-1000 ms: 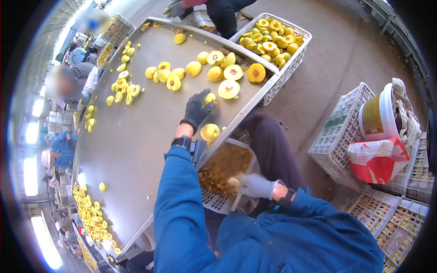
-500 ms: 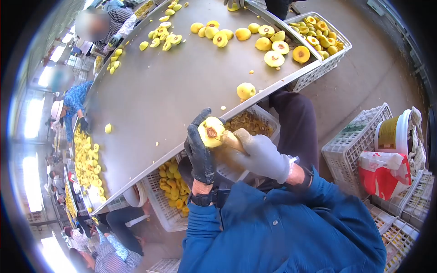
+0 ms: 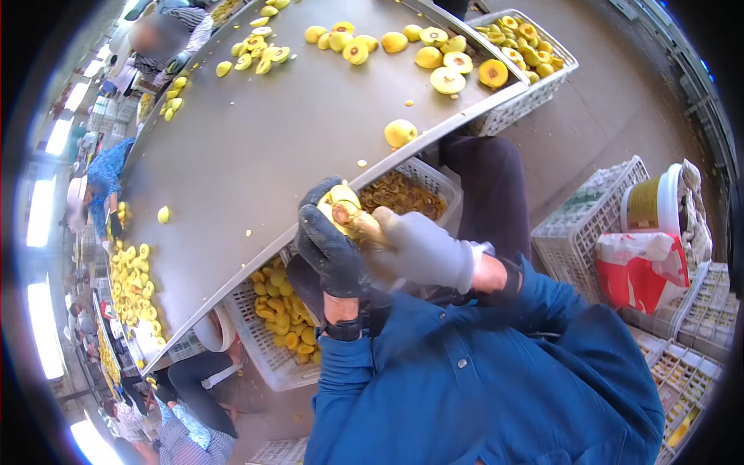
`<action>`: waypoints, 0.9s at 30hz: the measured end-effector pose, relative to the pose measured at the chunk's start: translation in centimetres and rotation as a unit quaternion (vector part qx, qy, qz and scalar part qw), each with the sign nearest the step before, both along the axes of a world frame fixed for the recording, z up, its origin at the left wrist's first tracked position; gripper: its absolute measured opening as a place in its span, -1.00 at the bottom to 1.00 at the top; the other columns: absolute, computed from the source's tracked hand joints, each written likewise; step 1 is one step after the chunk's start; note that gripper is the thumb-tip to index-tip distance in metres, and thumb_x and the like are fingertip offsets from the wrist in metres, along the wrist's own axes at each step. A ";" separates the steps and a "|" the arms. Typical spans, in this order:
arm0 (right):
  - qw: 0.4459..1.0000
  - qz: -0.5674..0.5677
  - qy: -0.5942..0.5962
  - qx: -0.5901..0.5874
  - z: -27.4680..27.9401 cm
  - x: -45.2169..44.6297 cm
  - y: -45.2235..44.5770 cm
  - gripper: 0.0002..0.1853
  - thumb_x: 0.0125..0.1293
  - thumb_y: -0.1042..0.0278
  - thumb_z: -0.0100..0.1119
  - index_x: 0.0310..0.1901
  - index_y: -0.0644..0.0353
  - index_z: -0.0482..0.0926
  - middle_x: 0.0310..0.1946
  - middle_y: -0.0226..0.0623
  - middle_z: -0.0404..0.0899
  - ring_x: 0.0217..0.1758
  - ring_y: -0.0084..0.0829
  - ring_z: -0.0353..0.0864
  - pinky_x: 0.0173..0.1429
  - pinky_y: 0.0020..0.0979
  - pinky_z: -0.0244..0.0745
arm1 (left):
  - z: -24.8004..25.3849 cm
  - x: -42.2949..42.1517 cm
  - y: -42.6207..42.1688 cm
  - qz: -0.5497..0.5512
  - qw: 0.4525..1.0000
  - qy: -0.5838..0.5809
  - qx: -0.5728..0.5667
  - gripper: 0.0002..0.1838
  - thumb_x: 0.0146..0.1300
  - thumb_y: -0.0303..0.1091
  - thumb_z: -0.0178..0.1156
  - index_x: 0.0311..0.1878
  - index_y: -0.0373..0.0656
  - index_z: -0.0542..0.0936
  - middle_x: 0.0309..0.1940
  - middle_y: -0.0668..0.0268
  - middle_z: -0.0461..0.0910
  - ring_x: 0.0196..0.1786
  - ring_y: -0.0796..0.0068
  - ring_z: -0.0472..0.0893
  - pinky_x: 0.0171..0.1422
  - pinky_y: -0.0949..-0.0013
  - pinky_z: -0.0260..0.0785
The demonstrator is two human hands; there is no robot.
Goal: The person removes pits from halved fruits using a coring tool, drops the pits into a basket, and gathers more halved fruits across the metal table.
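Observation:
My left hand (image 3: 332, 248), in a dark glove, is wrapped round a yellow fruit half (image 3: 341, 203) whose cut face shows a brown centre. From the right, my right hand (image 3: 430, 248), in a light grey glove, is closed and its fingertips meet the fruit; what it grips is blurred and mostly hidden. Both hands are over the near edge of the metal table (image 3: 232, 170). Just beyond them a crate of brown pits and scraps (image 3: 403, 194) stands below the edge. One yellow fruit (image 3: 401, 133) lies on the table near that edge.
Fruit halves (image 3: 355, 52) lie along the table's far side, with a pile (image 3: 132, 287) at its left end. Crates of fruit stand below the table (image 3: 283, 314) and at upper right (image 3: 527, 46). Stacked crates (image 3: 585, 225) and a bucket (image 3: 655, 203) are right. Several people work at left.
My left hand first reached over the table, then came back to my right hand with a fruit half. Since the middle frame, both hands have shifted slightly left in view, and the fruit has tilted.

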State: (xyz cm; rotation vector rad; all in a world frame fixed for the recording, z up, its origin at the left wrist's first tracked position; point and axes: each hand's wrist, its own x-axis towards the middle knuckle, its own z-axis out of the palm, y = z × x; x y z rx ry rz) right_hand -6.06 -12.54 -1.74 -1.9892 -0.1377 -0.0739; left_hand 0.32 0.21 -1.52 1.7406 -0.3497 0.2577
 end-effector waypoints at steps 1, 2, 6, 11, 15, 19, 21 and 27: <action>0.999 0.010 -0.009 0.035 -0.2 -0.1 -0.2 -0.75 0.25 0.28 0.19 -0.21 0.31 0.46 -0.53 0.10 0.57 -0.43 0.08 0.62 -0.39 -0.08 0.48 | 0.2 0.0 0.1 -0.007 1.000 -0.015 0.011 -0.44 0.56 -0.06 -0.32 0.06 -0.35 0.54 -0.06 0.15 0.61 -0.07 0.34 0.60 0.10 0.28 0.47; 0.999 0.020 0.011 0.039 -0.1 -0.1 -0.4 -0.75 0.27 0.28 0.17 -0.24 0.34 0.50 -0.53 0.10 0.58 -0.45 -0.04 0.66 -0.40 -0.17 0.49 | 0.3 -0.1 0.3 -0.014 0.999 -0.022 0.028 -0.41 0.56 -0.03 -0.33 0.04 -0.36 0.56 -0.07 0.15 0.61 -0.08 0.34 0.60 0.08 0.28 0.47; 0.953 0.087 0.147 0.250 0.0 -0.2 -0.6 -0.78 0.30 0.30 0.14 -0.20 0.32 0.52 -0.59 -0.22 0.53 -0.61 -0.36 0.55 -0.48 -0.38 0.43 | 0.8 0.7 0.9 -0.118 0.987 0.100 -0.035 -0.30 0.53 0.15 -0.31 0.00 -0.36 0.58 -0.25 0.11 0.65 -0.19 0.30 0.64 0.00 0.28 0.52; 0.868 0.141 0.201 0.431 -0.4 -1.1 -0.7 -0.78 0.31 0.30 0.14 -0.15 0.28 0.55 -0.56 -0.44 0.49 -0.54 -0.56 0.47 -0.43 -0.45 0.39 | 0.4 1.2 0.4 -0.141 0.962 0.171 -0.162 -0.17 0.40 0.38 -0.22 0.05 -0.36 0.51 -0.30 0.01 0.64 -0.30 0.23 0.65 -0.10 0.24 0.57; 0.878 0.168 0.302 0.330 0.7 -1.7 -2.2 -0.76 0.31 0.27 0.16 -0.13 0.28 0.56 -0.54 -0.46 0.49 -0.47 -0.59 0.46 -0.34 -0.43 0.40 | 0.8 -0.3 0.2 -0.163 0.977 0.123 -0.065 -0.17 0.41 0.38 -0.21 0.10 -0.37 0.49 -0.26 0.03 0.66 -0.24 0.23 0.67 -0.06 0.25 0.57; 0.951 0.138 0.158 0.227 -2.6 -1.4 -1.4 -0.78 0.32 0.25 0.15 -0.20 0.27 0.58 -0.60 -0.49 0.46 -0.59 -0.62 0.41 -0.50 -0.48 0.33 | 2.3 1.3 2.3 -0.282 0.946 0.091 0.129 -0.20 0.46 0.31 -0.24 0.16 -0.39 0.48 -0.20 0.08 0.67 -0.11 0.28 0.67 0.02 0.28 0.53; 0.868 0.166 0.299 0.360 -0.2 -1.9 -2.5 -0.78 0.31 0.24 0.16 -0.22 0.25 0.59 -0.61 -0.51 0.44 -0.61 -0.64 0.40 -0.51 -0.51 0.32 | 1.4 0.5 1.5 -0.242 0.958 0.138 -0.068 -0.23 0.49 0.26 -0.27 0.12 -0.38 0.52 -0.23 0.09 0.67 -0.11 0.28 0.67 0.04 0.27 0.53; 0.848 0.221 0.337 0.345 -0.1 -2.2 -3.6 -0.78 0.29 0.21 0.19 -0.29 0.22 0.61 -0.62 -0.55 0.41 -0.62 -0.71 0.34 -0.56 -0.59 0.20 | 0.4 -1.1 1.4 -0.195 0.972 0.118 -0.048 -0.19 0.43 0.34 -0.23 -0.02 -0.38 0.56 -0.32 0.07 0.65 -0.28 0.27 0.67 -0.08 0.27 0.56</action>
